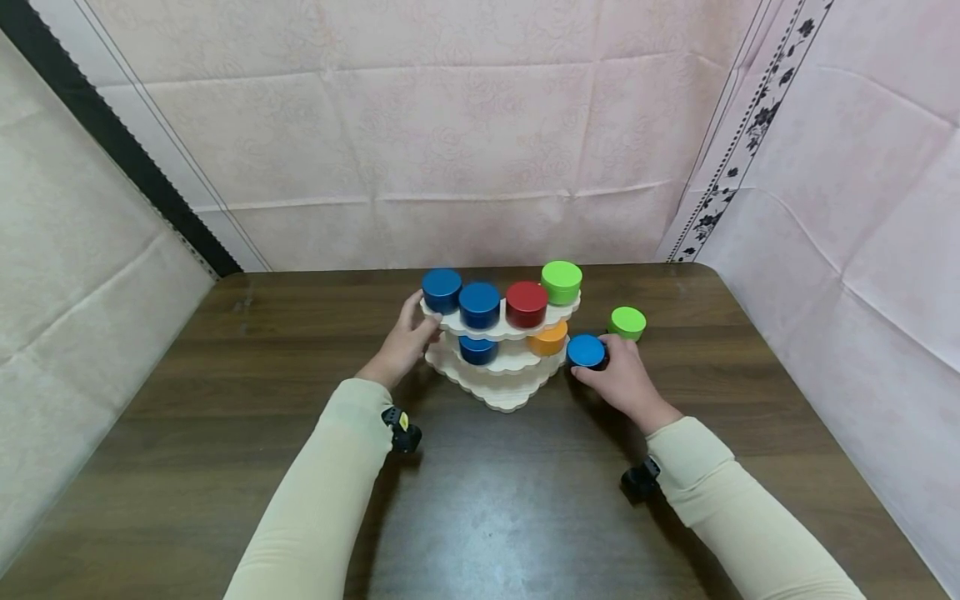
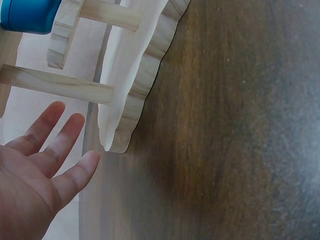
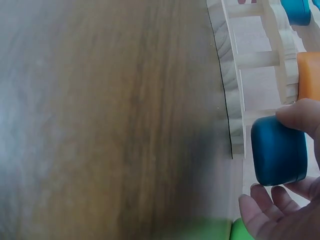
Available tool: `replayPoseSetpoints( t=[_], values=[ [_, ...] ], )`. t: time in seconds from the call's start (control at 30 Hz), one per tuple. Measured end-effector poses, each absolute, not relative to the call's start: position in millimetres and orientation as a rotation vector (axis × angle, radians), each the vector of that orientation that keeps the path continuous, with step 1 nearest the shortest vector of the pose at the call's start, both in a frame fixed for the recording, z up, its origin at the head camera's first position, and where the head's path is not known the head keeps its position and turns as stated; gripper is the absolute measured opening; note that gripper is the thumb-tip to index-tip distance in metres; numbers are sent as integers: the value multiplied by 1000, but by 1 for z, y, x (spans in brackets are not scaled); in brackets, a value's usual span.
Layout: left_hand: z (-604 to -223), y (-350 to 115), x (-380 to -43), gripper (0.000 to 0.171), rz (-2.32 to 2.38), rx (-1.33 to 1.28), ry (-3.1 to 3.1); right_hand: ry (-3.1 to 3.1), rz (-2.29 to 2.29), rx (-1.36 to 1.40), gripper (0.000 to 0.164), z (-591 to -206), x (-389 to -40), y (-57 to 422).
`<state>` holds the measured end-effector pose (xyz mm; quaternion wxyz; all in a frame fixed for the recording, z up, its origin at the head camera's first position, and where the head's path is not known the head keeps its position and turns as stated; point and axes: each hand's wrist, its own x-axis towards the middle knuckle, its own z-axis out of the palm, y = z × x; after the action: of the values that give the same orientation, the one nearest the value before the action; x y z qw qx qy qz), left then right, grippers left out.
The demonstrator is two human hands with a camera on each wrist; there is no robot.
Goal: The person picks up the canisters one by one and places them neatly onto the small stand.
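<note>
A pale wooden three-tier stand [image 1: 507, 392] with scalloped edges stands on the table. My left hand [image 1: 408, 340] grips the left edge of its top tier; in the left wrist view several fingers [image 2: 74, 129] extend below that tier, and the thumb is out of sight. My right hand [image 1: 624, 373] holds a small blue canister [image 1: 586, 352] between thumb and fingers, just right of the stand's lower tiers. On the top tier sit two blue canisters [image 1: 479, 305], a red canister [image 1: 527, 304] and a green canister [image 1: 561, 282]. The middle tier bears another blue canister [image 1: 477, 350] and an orange canister [image 1: 548, 338].
One more green canister [image 1: 627, 322] stands on the table, just beyond my right hand. The brown wooden table [image 1: 480, 508] ends at a cloth backdrop [image 1: 450, 167] behind the stand, with further cloth at both sides.
</note>
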<state>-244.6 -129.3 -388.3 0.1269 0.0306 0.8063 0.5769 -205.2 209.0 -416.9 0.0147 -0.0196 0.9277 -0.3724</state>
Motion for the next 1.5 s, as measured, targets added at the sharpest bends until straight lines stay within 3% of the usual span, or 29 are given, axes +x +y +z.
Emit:
replayPoseSetpoints(
  t=[0.97, 1.5],
  values=[
    [-387, -130, -247, 65, 1684, 78, 2320, 2803, -1137, -184, 71, -420, -216, 186],
    [-355, -123, -227, 64, 1685, 67, 2277, 2777, -1118, -248, 71, -420, -224, 179]
  ],
)
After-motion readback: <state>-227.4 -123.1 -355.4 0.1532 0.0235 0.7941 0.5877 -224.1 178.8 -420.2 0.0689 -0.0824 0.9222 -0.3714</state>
